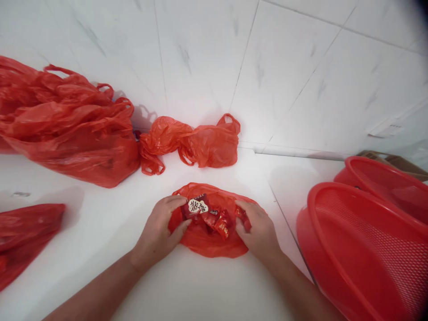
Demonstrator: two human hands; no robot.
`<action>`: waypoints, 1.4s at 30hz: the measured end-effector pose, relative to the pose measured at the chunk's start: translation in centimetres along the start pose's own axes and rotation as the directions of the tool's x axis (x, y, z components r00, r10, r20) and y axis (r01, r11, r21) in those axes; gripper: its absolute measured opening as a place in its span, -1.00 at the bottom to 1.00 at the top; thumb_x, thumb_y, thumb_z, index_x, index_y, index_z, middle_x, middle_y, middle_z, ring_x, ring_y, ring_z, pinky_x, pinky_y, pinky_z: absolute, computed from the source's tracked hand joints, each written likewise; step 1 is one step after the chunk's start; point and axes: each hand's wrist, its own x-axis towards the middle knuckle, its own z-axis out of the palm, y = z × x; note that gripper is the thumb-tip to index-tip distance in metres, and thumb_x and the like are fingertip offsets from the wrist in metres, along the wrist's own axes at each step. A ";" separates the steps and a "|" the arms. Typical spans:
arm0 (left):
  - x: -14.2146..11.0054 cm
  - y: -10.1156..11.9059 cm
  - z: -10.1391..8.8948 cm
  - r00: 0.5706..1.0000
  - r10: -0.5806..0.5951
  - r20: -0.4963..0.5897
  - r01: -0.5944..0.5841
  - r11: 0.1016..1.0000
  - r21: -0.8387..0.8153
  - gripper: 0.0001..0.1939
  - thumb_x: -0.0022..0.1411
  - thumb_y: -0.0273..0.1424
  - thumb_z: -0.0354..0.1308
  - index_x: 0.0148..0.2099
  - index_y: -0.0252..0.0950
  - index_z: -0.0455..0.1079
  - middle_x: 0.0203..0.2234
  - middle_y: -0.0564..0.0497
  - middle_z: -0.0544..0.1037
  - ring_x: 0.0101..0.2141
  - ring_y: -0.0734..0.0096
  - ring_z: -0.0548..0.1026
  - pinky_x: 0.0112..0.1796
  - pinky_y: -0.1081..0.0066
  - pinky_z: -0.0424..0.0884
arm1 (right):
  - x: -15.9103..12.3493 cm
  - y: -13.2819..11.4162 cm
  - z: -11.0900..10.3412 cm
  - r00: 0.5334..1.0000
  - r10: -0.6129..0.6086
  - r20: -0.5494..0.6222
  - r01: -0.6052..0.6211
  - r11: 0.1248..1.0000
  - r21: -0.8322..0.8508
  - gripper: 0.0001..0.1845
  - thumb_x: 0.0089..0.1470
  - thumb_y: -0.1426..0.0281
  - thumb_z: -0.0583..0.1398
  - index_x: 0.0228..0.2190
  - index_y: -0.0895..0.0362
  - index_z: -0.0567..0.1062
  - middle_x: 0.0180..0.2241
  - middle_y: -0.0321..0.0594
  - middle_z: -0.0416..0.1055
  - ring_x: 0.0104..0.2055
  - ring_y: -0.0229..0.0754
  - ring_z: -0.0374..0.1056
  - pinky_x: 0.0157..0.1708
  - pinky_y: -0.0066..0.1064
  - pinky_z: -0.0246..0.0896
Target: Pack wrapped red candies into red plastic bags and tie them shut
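A small red plastic bag [207, 243] lies open on the white floor in front of me, with red wrapped sweets [219, 221] showing inside it. My left hand [160, 232] grips the bag's left edge, its fingers closed around a dark red packet with white writing [195, 206]. At the bag's right edge, my right hand [259, 229] pinches the plastic and a red sweet wrapper, fingers curled.
Two tied red bags [192, 143] sit by the wall behind. A large heap of red bags [67, 122] fills the left, and another red bag [23, 232] lies at the far left. Two red mesh baskets [368, 249] stand at the right, one behind the other.
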 end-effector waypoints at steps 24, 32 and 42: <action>0.4 1.0 0.7 0.912 0.175 0.372 -0.209 0.976 0.054 -0.84 0.29 -0.40 0.02 -0.12 -0.21 0.39 -0.21 -0.02 0.49 -0.22 0.35 0.45 -0.18 0.32 0.37 | -2.7 -4.5 -1.0 0.819 -0.463 0.338 0.400 0.884 0.243 -0.68 0.03 0.34 0.21 -0.67 0.15 0.32 -0.62 -0.32 0.25 -0.55 -0.29 0.10 -0.54 -0.41 0.02; 0.6 1.6 0.7 0.925 0.303 0.228 -0.329 0.940 0.087 -0.77 0.25 -0.44 0.08 -0.04 -0.26 0.37 -0.09 -0.10 0.48 -0.11 0.27 0.45 -0.12 0.27 0.40 | -1.0 -2.0 -0.8 0.991 -0.134 0.014 0.131 0.985 0.110 -0.77 0.21 0.51 0.02 -0.23 0.16 0.46 -0.33 -0.17 0.43 -0.33 -0.23 0.35 -0.36 -0.43 0.26; 0.1 2.1 1.4 0.864 0.323 0.387 -0.407 0.900 0.157 -0.60 0.24 -0.35 0.09 0.12 -0.27 0.27 0.00 -0.09 0.48 0.05 0.08 0.37 0.03 -0.03 0.27 | -0.9 0.1 0.2 0.990 0.015 0.140 0.012 0.982 -0.191 -0.81 0.16 0.47 0.07 -0.27 0.13 0.49 -0.29 -0.18 0.44 -0.31 -0.16 0.40 -0.39 -0.36 0.29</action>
